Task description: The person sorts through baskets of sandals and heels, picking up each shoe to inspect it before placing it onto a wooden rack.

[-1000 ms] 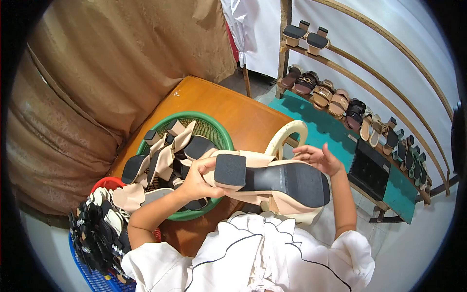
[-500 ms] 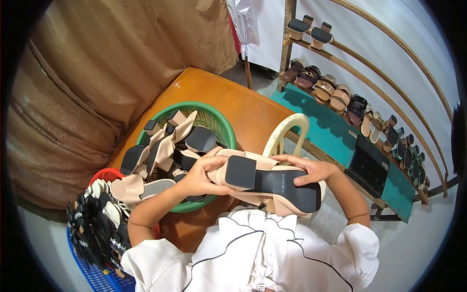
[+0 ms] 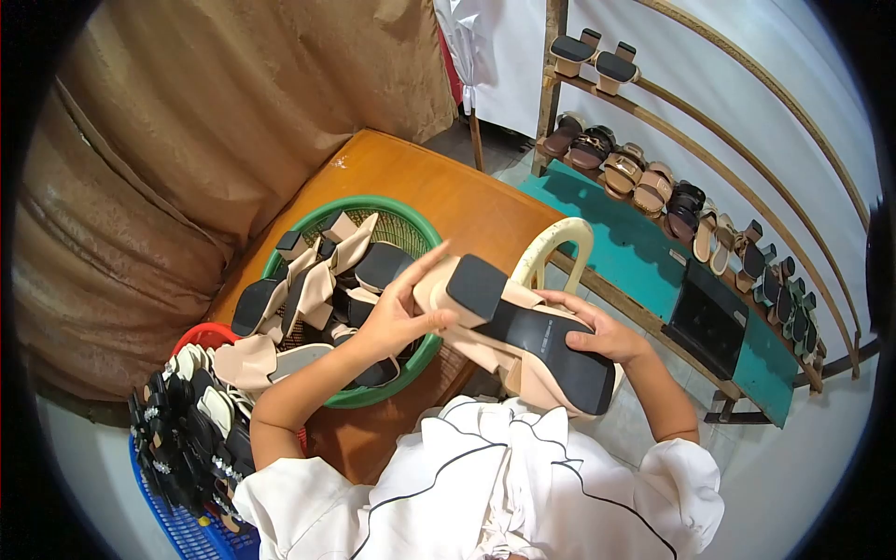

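Note:
A beige block-heeled slide sandal (image 3: 551,350) is held upside down over my lap, its black sole and black heel tip facing up. My right hand (image 3: 607,334) grips its front part, thumb pressed on the sole and fingers round the far side. At the heel end, my left hand (image 3: 397,313) has its fingers stretched out and thumb apart, beside the heel; whether it touches is hard to tell. Just left of it, a green basket (image 3: 425,229) holds several similar beige sandals (image 3: 317,289) with black soles.
The basket stands on a brown wooden table (image 3: 467,201). At lower left are a red basket (image 3: 201,336) and a blue basket (image 3: 191,532) with black and white footwear. A cream chair (image 3: 560,233) stands ahead, and a wooden rack (image 3: 653,101) of shoes at right.
My left hand has loosened from the heel, its fingers now extended. The sandal has tilted, the heel end rising and the toe end dropping slightly, while my right hand keeps its hold.

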A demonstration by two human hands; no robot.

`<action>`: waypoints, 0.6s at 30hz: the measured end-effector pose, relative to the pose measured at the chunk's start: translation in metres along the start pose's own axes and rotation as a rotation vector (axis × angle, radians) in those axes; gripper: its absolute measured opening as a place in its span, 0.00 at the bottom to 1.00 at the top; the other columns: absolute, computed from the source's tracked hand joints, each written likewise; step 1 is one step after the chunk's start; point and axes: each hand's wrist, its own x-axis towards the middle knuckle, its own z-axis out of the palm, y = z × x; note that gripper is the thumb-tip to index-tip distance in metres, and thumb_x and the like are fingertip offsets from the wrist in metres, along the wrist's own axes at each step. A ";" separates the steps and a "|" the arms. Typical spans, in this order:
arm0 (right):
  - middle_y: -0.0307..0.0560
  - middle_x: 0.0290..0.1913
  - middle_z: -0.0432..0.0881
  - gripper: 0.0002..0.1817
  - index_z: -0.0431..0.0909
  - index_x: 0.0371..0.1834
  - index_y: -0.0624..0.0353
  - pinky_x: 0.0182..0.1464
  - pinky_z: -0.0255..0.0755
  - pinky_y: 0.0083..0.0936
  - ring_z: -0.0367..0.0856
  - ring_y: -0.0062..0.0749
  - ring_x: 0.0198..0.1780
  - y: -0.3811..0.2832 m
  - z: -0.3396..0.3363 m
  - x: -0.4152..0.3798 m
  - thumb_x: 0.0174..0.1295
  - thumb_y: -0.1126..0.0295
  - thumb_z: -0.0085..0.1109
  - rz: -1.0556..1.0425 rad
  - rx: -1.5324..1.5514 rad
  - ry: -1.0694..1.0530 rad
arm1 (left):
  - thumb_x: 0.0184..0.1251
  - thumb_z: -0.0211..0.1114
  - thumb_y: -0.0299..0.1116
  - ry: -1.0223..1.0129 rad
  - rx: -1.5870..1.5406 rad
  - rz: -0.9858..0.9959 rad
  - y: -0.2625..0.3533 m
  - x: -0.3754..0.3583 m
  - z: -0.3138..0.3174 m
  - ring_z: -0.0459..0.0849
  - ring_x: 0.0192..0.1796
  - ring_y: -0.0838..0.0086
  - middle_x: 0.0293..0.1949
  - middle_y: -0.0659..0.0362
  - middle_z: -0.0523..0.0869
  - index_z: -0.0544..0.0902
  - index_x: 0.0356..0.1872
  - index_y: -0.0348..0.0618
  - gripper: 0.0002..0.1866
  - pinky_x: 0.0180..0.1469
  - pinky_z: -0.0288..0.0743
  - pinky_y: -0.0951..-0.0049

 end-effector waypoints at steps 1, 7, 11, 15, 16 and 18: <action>0.46 0.63 0.59 0.38 0.53 0.66 0.56 0.63 0.53 0.25 0.59 0.30 0.63 0.001 -0.001 0.000 0.56 0.56 0.59 0.000 0.022 0.045 | 0.57 0.64 0.31 0.049 -0.045 -0.082 -0.001 0.003 -0.001 0.73 0.51 0.74 0.55 0.57 0.69 0.49 0.68 0.44 0.41 0.47 0.74 0.78; 0.41 0.57 0.67 0.32 0.55 0.65 0.56 0.56 0.61 0.19 0.67 0.23 0.55 -0.002 -0.023 -0.002 0.60 0.57 0.55 -0.142 0.076 0.295 | 0.68 0.50 0.36 0.123 -0.154 -0.215 0.000 0.024 0.004 0.75 0.52 0.68 0.57 0.53 0.68 0.46 0.68 0.46 0.31 0.54 0.71 0.68; 0.39 0.52 0.71 0.28 0.59 0.63 0.57 0.48 0.67 0.15 0.71 0.17 0.47 -0.017 -0.062 -0.007 0.63 0.57 0.51 -0.265 0.104 0.515 | 0.66 0.53 0.35 0.040 -0.131 -0.175 -0.002 0.043 0.008 0.73 0.53 0.73 0.57 0.54 0.68 0.48 0.67 0.45 0.32 0.53 0.68 0.73; 0.38 0.43 0.77 0.22 0.66 0.54 0.61 0.44 0.71 0.15 0.76 0.18 0.42 -0.051 -0.111 -0.003 0.65 0.56 0.47 -0.363 0.155 0.746 | 0.65 0.52 0.32 0.018 -0.096 -0.158 0.002 0.066 0.025 0.73 0.54 0.74 0.56 0.56 0.70 0.54 0.66 0.48 0.29 0.54 0.68 0.73; 0.39 0.43 0.77 0.21 0.67 0.52 0.61 0.43 0.72 0.16 0.77 0.19 0.42 -0.059 -0.124 -0.001 0.65 0.56 0.47 -0.379 0.181 0.785 | 0.65 0.53 0.32 0.002 -0.094 -0.142 0.000 0.070 0.027 0.72 0.54 0.75 0.56 0.57 0.70 0.54 0.66 0.48 0.29 0.54 0.68 0.73; 0.40 0.43 0.78 0.21 0.69 0.50 0.60 0.44 0.73 0.19 0.78 0.21 0.42 -0.070 -0.157 0.006 0.64 0.55 0.48 -0.410 0.180 0.922 | 0.65 0.53 0.32 -0.001 -0.067 -0.140 -0.001 0.078 0.030 0.70 0.55 0.74 0.56 0.57 0.69 0.53 0.66 0.47 0.30 0.54 0.67 0.73</action>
